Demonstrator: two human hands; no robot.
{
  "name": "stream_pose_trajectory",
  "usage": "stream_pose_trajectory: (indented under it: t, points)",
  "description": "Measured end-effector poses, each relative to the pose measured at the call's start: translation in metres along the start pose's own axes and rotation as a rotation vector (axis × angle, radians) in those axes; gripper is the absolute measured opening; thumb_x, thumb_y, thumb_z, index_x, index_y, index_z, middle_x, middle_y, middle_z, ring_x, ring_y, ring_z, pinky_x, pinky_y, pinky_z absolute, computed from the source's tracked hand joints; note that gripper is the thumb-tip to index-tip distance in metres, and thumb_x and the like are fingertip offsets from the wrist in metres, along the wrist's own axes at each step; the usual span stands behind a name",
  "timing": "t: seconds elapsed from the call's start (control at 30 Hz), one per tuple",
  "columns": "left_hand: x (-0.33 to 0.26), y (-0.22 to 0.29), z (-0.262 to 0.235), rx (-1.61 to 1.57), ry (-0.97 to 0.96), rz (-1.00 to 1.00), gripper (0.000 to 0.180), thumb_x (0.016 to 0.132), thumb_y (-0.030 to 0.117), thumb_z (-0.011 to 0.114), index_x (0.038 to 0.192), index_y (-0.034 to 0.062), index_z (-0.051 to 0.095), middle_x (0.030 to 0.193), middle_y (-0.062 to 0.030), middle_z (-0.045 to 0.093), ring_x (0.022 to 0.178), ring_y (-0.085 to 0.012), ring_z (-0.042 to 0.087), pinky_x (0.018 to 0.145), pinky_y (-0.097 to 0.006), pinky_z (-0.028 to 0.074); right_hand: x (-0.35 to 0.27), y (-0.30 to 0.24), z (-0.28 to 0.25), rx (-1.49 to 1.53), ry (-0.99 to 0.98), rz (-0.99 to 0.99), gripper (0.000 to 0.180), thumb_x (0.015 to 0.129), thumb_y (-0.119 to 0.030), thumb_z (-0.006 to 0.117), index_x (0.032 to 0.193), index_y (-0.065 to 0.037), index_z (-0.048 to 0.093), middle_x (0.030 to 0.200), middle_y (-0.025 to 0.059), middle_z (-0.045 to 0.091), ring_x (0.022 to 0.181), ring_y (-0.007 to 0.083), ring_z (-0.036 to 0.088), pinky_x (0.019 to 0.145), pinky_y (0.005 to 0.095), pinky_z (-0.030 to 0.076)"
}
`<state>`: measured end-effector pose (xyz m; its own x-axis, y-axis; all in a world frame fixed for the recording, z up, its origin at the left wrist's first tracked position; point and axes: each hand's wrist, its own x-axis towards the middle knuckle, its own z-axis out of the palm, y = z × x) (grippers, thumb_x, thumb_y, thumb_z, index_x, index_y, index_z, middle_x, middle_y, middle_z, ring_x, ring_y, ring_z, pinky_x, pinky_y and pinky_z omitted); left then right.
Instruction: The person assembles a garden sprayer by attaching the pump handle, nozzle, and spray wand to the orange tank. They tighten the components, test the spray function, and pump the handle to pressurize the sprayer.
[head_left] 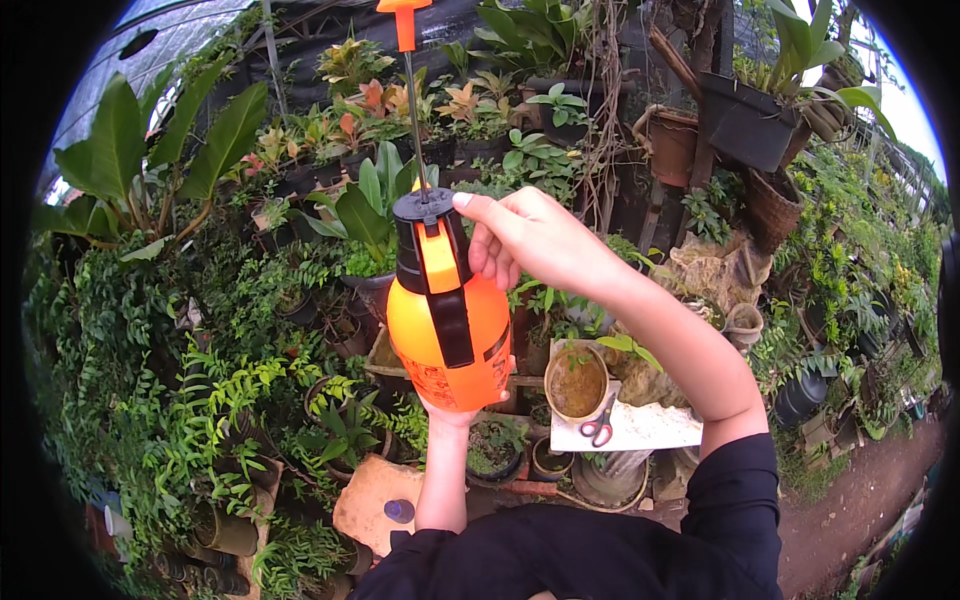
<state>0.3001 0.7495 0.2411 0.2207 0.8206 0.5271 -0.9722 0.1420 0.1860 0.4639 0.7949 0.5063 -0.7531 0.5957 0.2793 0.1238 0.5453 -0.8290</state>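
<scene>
An orange pump sprayer (455, 330) with a black head and an orange trigger (437, 258) is held up in front of me, roughly upright. Its orange pump handle (405, 25) is drawn up on a thin metal rod. My left hand (462, 408) grips the bottle from below; the bottle hides most of it, with fingertips showing at its right side. At the black head, my right hand (510, 235) has its thumb on the top rim and its fingers curled against the side.
Scissors (598, 428) and a round tub (577, 380) rest on a white slab (650, 425) to the right. A small purple item (399, 511) lies on a stone slab (375, 490) at lower left. Potted plants crowd round; a hanging black planter (748, 120) is at upper right.
</scene>
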Motion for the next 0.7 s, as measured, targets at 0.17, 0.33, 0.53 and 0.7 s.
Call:
stream_pose_trajectory:
  t: [0.17,0.33,0.53,0.7]
  points:
    - [0.011,0.014,-0.006,-0.089,0.125,0.042,0.083,0.086,0.066,0.053,0.150,0.0177,0.033,0.150,-0.0192,0.034,0.133,-0.0476,0.034,0.089,-0.071,0.042,-0.014,-0.012,0.021,0.461,-0.249,0.155,0.075,0.096,-0.057,0.039,0.100,0.012,0.067,0.098,0.0224,0.071,0.088,0.0276,0.072,0.082,0.0337,0.057]
    - [0.028,0.004,0.026,0.163,0.180,0.233,0.065,0.091,0.066,0.041,0.132,0.0161,0.050,0.127,-0.0072,0.055,0.110,-0.0317,0.053,0.086,-0.053,0.049,-0.018,-0.017,0.042,0.733,-0.323,0.163,0.069,0.095,-0.059,0.044,0.111,0.007,0.058,0.100,0.0196,0.070,0.094,0.0269,0.069,0.088,0.0356,0.052]
    - [0.046,0.002,0.033,0.182,0.241,0.286,0.053,0.102,0.052,0.028,0.137,0.0173,0.047,0.132,-0.0046,0.056,0.122,-0.0280,0.052,0.090,-0.058,0.049,-0.009,-0.003,0.035,1.050,0.000,0.174,0.040,0.097,-0.045,0.046,0.089,-0.006,0.048,0.065,0.0008,0.050,0.055,0.0127,0.048,0.055,0.0290,0.044]
    - [0.049,0.004,0.008,0.137,0.042,-0.080,0.069,0.096,0.064,0.029,0.148,0.0189,0.037,0.147,-0.0138,0.044,0.127,-0.0466,0.046,0.080,-0.077,0.045,0.005,0.019,0.020,1.024,0.036,0.143,0.037,0.096,-0.043,0.051,0.089,-0.007,0.051,0.066,0.0012,0.051,0.057,0.0144,0.048,0.059,0.0290,0.042]
